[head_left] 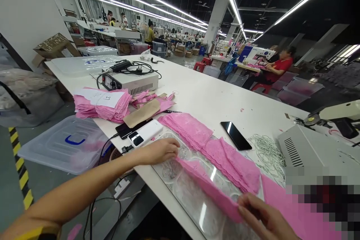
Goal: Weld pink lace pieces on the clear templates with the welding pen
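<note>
Head view: left hand presses one end of a pink lace strip down with its fingers laid on it, not closed around it, while the right hand pinches the other end, over a clear plastic sheet at the tabletop's near edge.
Lace this thin looks liable to stretch or skew under too hard a pull. A slip on the slick sheet could drag it into the overlapped lace pieces just beside, or off the edge.
</note>
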`<state>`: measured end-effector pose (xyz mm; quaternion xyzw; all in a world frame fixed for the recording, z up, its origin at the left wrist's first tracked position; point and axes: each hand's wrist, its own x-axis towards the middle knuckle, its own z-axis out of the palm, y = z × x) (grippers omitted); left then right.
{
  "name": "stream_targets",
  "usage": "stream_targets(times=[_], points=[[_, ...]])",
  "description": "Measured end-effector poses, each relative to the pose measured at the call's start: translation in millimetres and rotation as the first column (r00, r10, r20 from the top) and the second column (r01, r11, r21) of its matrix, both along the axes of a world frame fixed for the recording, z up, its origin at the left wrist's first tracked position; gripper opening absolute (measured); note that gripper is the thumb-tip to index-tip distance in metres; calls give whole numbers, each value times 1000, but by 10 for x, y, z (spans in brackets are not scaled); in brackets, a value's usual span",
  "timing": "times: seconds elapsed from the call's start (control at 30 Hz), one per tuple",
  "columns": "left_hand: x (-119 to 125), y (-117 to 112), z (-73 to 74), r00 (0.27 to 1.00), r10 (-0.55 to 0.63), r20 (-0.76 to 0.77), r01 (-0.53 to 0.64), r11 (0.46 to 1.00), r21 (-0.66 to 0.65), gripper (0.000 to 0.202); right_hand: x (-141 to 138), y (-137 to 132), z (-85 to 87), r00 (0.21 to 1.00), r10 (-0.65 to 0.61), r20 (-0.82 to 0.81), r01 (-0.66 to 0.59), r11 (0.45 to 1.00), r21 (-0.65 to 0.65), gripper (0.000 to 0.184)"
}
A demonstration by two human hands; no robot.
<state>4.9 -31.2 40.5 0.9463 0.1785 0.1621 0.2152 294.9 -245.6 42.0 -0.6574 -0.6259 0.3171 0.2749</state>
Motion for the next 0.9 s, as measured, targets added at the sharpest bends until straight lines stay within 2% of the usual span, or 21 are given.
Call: stream_targets(times=[0.07, 0.17, 0.2, 0.27, 0.3, 0.37, 0.43, 0.57, 0.63, 0.7, 0.8, 0.9], points=[[172, 252, 170, 1000, -3, 4, 3, 1000, 12, 18, 160, 260, 139, 996, -71, -50, 71, 997, 2, 44], [478, 767, 424, 999, 39, 14, -40, 998, 55, 15, 413, 795, 355, 980, -194, -38, 197, 975, 104, 43], [569, 948, 503, 997, 66, 27, -68, 995, 74, 16, 482, 987, 426, 978, -209, -9, 207, 961, 186, 40], [699, 1274, 628, 987, 140, 76, -148, 982, 114, 18, 562, 1347, 531, 947, -319, 39, 263, 840, 475, 36], [730, 1407, 663, 980, 175, 98, -187, 973, 132, 20, 563, 1498, 550, 940, -340, 42, 264, 797, 543, 34], [713, 1596, 657, 968, 223, 112, -239, 958, 161, 21, 480, 1721, 496, 944, -325, 58, 222, 756, 616, 32], [603, 1690, 554, 969, 234, 79, -245, 952, 181, 20, 300, 1825, 329, 964, -241, 109, 124, 776, 618, 29], [267, 1711, 258, 980, 194, -39, -182, 962, 201, 14, -86, 1744, -87, 978, -59, 201, -54, 856, 514, 21], [150, 1683, 183, 983, 170, -67, -153, 966, 208, 14, -135, 1606, -201, 979, -26, 204, -70, 890, 450, 18], [134, 1617, 172, 986, 156, -56, -141, 966, 216, 17, -48, 1415, -237, 981, -64, 183, -15, 916, 400, 18], [329, 1365, 187, 996, 90, -15, -85, 971, 221, 23, 210, 1049, -226, 969, -189, 157, 128, 934, 334, 22], [727, 921, 133, 996, -75, -36, 82, 973, 218, 18, 406, 702, -239, 951, -265, 158, 217, 939, 266, 23]])
